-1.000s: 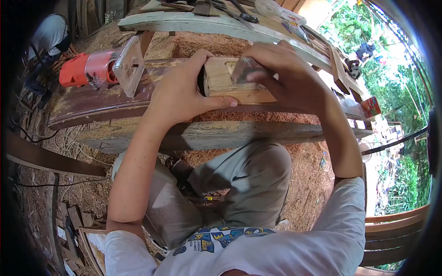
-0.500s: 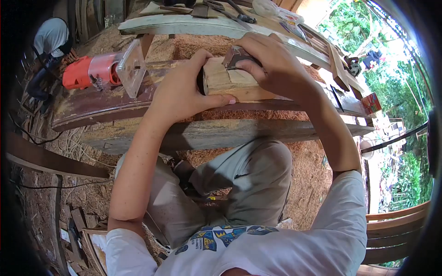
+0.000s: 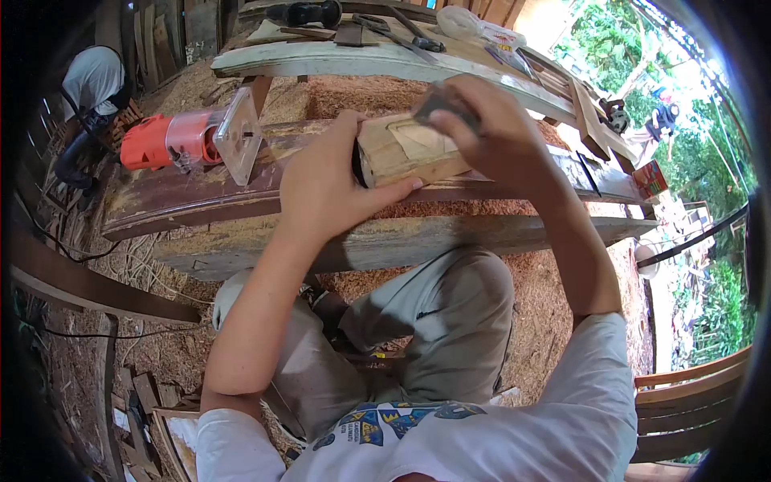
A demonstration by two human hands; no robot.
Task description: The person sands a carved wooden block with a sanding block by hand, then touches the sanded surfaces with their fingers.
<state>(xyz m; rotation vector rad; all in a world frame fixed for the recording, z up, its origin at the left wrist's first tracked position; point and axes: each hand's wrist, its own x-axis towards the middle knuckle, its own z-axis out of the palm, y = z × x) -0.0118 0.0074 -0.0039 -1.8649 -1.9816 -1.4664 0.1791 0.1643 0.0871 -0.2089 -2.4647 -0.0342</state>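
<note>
A pale wooden block (image 3: pixel 411 154) lies on the dark reddish-brown plank (image 3: pixel 189 193). My left hand (image 3: pixel 323 178) grips the block's left end, thumb along the near side and fingers over the far edge. Closed around a dark piece of sandpaper (image 3: pixel 446 109), my right hand (image 3: pixel 504 122) is over the block's right part. The sandpaper is blurred, and the hand hides some of it and the block's right end. Lines resembling a carved or drawn outline show on the block's top.
An orange power tool with a clear base (image 3: pixel 173 140) rests left on the plank. Beyond, a whitish board (image 3: pixel 345 60) bears hand tools and a plastic bag (image 3: pixel 462 22). A small red box (image 3: pixel 649 179) sits right. Another person (image 3: pixel 92 84) bends at far left. Wood shavings cover the ground.
My right hand has slid the sandpaper rightward along the block, uncovering more of its top. My left hand keeps its grip. The whole view has shifted slightly.
</note>
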